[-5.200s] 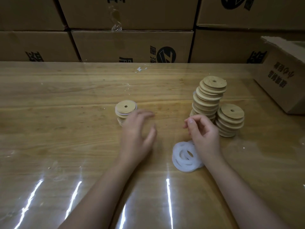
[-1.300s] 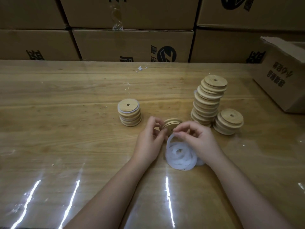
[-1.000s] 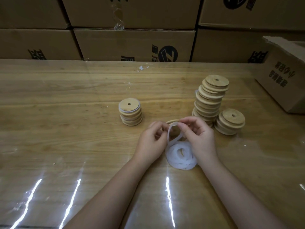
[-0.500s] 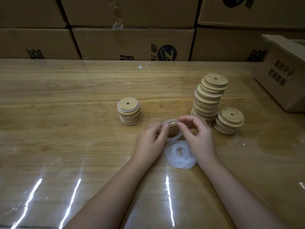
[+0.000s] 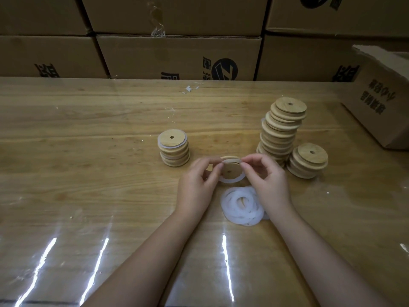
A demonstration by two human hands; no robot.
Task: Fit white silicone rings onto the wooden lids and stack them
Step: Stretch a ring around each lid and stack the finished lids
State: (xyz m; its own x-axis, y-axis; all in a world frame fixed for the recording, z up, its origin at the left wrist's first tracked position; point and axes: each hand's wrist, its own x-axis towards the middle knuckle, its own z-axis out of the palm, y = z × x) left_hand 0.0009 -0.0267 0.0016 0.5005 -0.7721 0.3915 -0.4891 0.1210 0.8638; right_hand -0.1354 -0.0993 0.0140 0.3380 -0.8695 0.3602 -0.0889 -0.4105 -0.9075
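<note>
Left hand [image 5: 197, 185] and right hand [image 5: 267, 180] close together, both pinching one wooden lid [image 5: 230, 169] with a white ring [image 5: 232, 180] partly seated; finished stack [image 5: 173, 149] left of them; tall stack [image 5: 281, 134] and low stack [image 5: 308, 160] to their right, seemingly unringed, and loose rings [image 5: 242, 206] by the right wrist remain.
</note>
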